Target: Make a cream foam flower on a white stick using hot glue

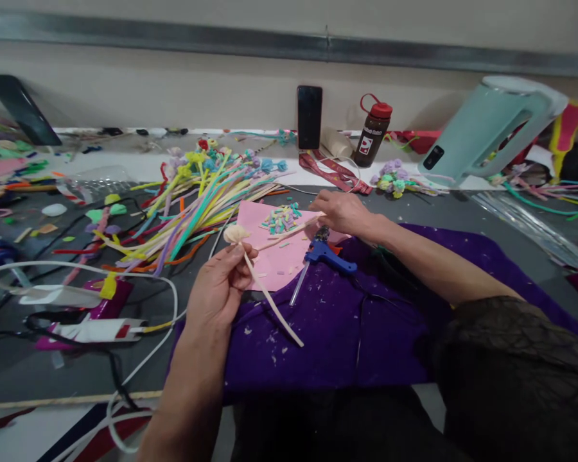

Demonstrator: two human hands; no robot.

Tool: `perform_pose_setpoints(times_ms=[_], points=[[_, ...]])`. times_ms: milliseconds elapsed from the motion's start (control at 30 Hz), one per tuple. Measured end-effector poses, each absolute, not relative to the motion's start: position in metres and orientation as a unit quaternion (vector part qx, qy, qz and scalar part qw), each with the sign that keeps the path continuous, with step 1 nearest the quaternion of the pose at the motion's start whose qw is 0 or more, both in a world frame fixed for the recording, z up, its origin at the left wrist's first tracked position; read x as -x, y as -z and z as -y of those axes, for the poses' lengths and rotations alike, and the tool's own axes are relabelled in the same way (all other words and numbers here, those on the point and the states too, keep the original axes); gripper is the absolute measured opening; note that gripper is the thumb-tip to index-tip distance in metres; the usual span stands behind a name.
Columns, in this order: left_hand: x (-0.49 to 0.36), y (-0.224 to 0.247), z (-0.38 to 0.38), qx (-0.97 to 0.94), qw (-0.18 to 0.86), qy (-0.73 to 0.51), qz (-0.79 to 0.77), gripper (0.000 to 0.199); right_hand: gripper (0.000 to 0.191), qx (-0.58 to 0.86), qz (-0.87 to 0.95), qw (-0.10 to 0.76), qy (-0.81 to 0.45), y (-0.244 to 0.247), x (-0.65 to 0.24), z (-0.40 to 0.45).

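My left hand is closed in a pinch just under a cream pipe-cleaner flower. From that pinch a cream stem slants down over the purple cloth. Another pale pipe cleaner runs from there to my right hand, whose fingers are closed on its far end. Beneath it lies pink paper with a pile of short cut pipe-cleaner pieces. A blue glue gun with a clear glue stick rests just below my right hand, on the edge of the paper and cloth.
Purple cloth covers the near table. Bundled pipe cleaners spread out at left. Cables and a white power adapter lie nearer. Along the back stand a phone, a dark bottle and a mint kettle.
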State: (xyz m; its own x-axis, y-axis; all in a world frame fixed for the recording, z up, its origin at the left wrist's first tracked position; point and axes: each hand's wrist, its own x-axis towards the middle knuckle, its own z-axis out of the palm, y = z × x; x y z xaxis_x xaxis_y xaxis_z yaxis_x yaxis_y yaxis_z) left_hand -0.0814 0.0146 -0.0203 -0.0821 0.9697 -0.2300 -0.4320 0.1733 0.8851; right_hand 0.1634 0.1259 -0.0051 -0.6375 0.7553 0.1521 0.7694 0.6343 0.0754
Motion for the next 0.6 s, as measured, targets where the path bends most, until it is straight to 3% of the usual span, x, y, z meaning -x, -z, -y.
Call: perform_pose_setpoints(times_ms=[67,167,300,433,500,600], points=[[0.082,0.019,-0.013,-0.287,0.612,-0.577,-0.458,0.015,0.023,0.450,0.890,0.072,0.027,0.002,-0.172,-0.107],[0.081,0.015,-0.010,-0.282,0.613,-0.580,-0.457,0.014,0.030,0.449,0.890,0.015,-0.075,0.003,-0.183,-0.071],[0.077,0.011,-0.007,-0.285,0.610,-0.571,-0.470,0.014,0.050,0.509,0.859,-0.034,-0.035,0.017,-0.179,-0.037],[0.077,0.012,-0.008,-0.288,0.609,-0.566,-0.475,0.015,0.035,0.518,0.854,-0.039,-0.038,0.022,-0.173,-0.035],[0.078,0.013,-0.009,-0.288,0.614,-0.569,-0.466,0.016,0.030,0.531,0.845,0.022,-0.056,0.015,-0.177,-0.038],[0.079,0.013,-0.009,-0.286,0.613,-0.574,-0.461,0.016,0.032,0.535,0.801,0.217,-0.158,-0.002,-0.189,-0.038]])
